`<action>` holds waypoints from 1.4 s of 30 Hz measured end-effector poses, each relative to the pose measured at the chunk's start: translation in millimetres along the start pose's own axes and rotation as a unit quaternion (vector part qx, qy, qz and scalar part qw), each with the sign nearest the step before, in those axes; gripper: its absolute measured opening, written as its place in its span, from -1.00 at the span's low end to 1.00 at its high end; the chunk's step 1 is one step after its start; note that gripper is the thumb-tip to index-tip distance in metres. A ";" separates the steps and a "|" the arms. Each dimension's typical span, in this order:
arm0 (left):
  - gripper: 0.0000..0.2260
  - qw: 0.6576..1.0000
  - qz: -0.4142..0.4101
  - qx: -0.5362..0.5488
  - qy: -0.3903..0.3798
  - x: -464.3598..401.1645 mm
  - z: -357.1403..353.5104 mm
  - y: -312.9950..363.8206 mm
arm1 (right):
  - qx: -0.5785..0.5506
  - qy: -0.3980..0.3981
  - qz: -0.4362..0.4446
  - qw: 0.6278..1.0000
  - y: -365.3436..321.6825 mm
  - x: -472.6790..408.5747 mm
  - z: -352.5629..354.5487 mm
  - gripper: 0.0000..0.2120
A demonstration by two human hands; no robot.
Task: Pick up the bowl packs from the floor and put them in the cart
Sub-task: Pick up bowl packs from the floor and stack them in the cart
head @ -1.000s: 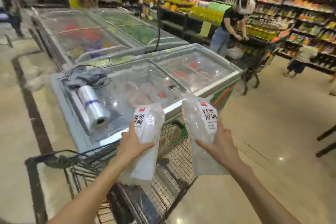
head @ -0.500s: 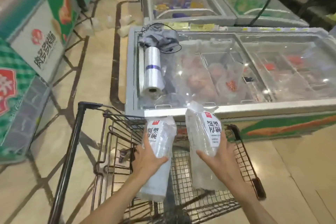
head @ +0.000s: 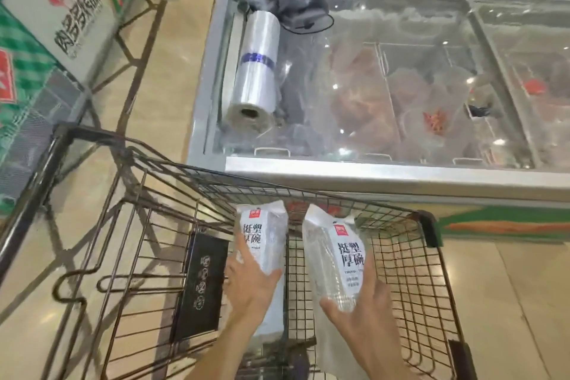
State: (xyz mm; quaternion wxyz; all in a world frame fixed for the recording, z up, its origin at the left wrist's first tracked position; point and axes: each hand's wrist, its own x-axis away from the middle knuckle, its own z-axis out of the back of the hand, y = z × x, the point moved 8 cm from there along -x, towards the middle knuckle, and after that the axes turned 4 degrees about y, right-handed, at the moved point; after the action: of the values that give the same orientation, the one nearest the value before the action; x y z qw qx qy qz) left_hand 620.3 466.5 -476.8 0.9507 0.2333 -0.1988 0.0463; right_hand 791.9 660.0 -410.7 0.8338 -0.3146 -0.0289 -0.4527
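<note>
I hold two clear plastic bowl packs with white labels and black print. My left hand (head: 249, 290) grips the left bowl pack (head: 262, 244) from its left side. My right hand (head: 361, 311) grips the right bowl pack (head: 336, 253) from below. Both packs hang upright inside the basket of the dark wire cart (head: 410, 265), below its rim. The cart's handle bar (head: 30, 194) runs along the left. The lower ends of the packs are hidden behind my hands and forearms.
A glass-topped chest freezer (head: 370, 176) stands right against the cart's far side, with a roll of plastic bags (head: 253, 71) and a grey cloth (head: 287, 0) on its lid. Another freezer with a green checked side (head: 27, 77) stands to the left. Beige floor tiles (head: 509, 302) lie on the right.
My view has tilted down toward the cart. Both hands have lowered the packs from above the cart's rim down into the basket.
</note>
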 end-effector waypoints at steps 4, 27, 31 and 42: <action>0.23 0.999 0.031 -0.028 0.020 -21.6 -42.5 -13.1 | 0.008 -0.008 -0.005 1.000 17.1 -15.7 -33.3 0.29; 0.14 0.998 0.025 -0.057 -0.005 -93.8 -133.4 -83.8 | 0.058 0.004 -0.088 0.994 40.8 -64.2 -165.7 0.23; 0.02 0.999 0.007 -0.031 -0.005 -97.1 -134.1 -91.1 | 0.049 0.016 -0.129 0.990 34.8 -68.7 -202.9 0.31; -0.06 0.998 -0.023 -0.053 0.008 -97.5 -136.9 -95.0 | 0.133 0.031 -0.136 0.981 24.1 -70.0 -246.8 0.28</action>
State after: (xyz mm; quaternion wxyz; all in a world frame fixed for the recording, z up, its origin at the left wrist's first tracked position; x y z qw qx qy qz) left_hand 596.9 445.9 -667.3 0.9641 0.1865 -0.1882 0.0152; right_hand 710.9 585.0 -643.5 0.7991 -0.1803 -0.1056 -0.5637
